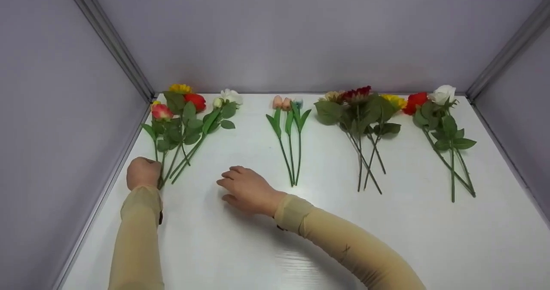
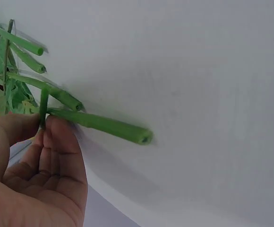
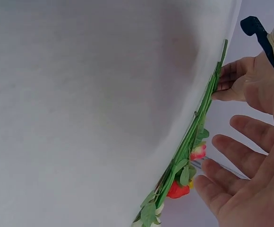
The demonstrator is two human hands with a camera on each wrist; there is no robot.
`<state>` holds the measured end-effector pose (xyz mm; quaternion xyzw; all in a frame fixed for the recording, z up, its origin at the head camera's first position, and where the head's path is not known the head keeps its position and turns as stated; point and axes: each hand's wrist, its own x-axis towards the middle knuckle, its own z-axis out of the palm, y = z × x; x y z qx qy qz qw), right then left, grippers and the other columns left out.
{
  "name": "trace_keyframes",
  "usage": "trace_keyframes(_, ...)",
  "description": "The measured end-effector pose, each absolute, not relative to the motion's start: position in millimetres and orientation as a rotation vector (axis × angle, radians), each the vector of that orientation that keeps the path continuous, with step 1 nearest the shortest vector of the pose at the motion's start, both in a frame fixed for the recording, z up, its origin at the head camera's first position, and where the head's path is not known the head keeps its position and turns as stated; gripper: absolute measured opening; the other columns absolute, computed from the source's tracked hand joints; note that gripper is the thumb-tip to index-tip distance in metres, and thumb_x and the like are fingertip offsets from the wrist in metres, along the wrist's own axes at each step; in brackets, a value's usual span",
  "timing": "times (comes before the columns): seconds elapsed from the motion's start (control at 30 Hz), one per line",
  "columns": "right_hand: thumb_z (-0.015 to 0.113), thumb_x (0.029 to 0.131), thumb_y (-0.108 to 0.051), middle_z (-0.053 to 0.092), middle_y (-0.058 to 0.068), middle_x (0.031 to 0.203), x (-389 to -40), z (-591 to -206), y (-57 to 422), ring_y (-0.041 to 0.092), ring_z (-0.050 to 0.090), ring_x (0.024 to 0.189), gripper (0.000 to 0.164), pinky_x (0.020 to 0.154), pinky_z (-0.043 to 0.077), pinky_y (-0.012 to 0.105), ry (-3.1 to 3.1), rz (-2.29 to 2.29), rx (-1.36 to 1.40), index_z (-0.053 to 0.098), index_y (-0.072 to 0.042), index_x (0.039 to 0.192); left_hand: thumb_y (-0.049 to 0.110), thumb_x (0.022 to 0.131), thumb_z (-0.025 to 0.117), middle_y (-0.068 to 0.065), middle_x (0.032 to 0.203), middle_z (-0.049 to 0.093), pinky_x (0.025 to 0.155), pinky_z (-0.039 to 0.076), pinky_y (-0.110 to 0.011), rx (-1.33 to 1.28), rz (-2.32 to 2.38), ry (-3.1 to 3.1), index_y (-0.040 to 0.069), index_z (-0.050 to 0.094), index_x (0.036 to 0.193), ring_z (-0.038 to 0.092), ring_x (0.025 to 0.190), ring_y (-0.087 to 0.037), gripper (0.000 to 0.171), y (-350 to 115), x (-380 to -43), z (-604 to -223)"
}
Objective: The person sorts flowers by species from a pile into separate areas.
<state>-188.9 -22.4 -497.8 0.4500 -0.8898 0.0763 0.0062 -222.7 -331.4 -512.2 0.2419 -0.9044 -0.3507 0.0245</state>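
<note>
At the left end of the table, my left hand (image 1: 144, 173) is by the lower stems of a group of flowers. Thumb and fingertips pinch a thin green flower stem (image 2: 44, 101) in the left wrist view; its bloom cannot be told there. Beside the fingers lies a thicker green stem (image 2: 113, 128), its cut end pointing away. The group has a pink-red rose (image 1: 162, 111), a red flower (image 1: 197, 102), a yellow flower (image 1: 179, 88) and a white flower (image 1: 232, 96). My right hand (image 1: 249, 190) hovers over the table with fingers spread, holding nothing, between this group and the tulips.
Three tulips (image 1: 288, 126) lie in the middle. Right of them is a bunch with a dark red flower (image 1: 357, 94) and a yellow one (image 1: 393, 102). Farther right lie a white rose (image 1: 442, 95) and a red flower (image 1: 415, 102). Grey walls (image 1: 292, 36) enclose the white table (image 1: 240, 251).
</note>
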Motion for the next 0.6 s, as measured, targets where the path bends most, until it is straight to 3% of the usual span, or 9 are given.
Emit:
trace_keyframes(0.23, 0.060, 0.105, -0.032, 0.059, 0.008, 0.142, -196, -503, -13, 0.027, 0.048, 0.138, 0.041, 0.117, 0.034, 0.036, -2.822, 0.293, 1.380, 0.062, -0.013, 0.141, 0.011, 0.094, 0.048, -0.033, 0.109, 0.068, 0.092, 0.052, -0.054, 0.802, -1.187, -2.698, -0.015, 0.070, 0.107, 0.063, 0.104, -0.046, 0.036, -342, -215, -509)
trace_keyframes(0.43, 0.061, 0.105, -0.030, 0.060, 0.008, 0.140, -201, -503, -4, 0.028, 0.050, 0.136, 0.039, 0.116, 0.036, 0.036, -2.813, 0.332, 1.346, 0.063, -0.012, 0.140, 0.014, 0.099, 0.049, -0.031, 0.118, 0.067, 0.098, 0.049, -0.055, 0.891, -1.200, -2.617, -0.014, 0.068, 0.118, 0.062, 0.111, -0.045, 0.039, -351, -214, -505)
trace_keyframes(0.6, 0.061, 0.105, -0.028, 0.060, 0.010, 0.140, -208, -503, 10, 0.029, 0.050, 0.136, 0.040, 0.115, 0.037, 0.037, -2.822, 0.381, 1.313, 0.062, -0.010, 0.140, 0.018, 0.104, 0.050, -0.026, 0.119, 0.068, 0.093, 0.050, -0.046, 0.863, -1.294, -2.506, -0.009, 0.066, 0.126, 0.062, 0.108, -0.037, 0.039, -343, -214, -499)
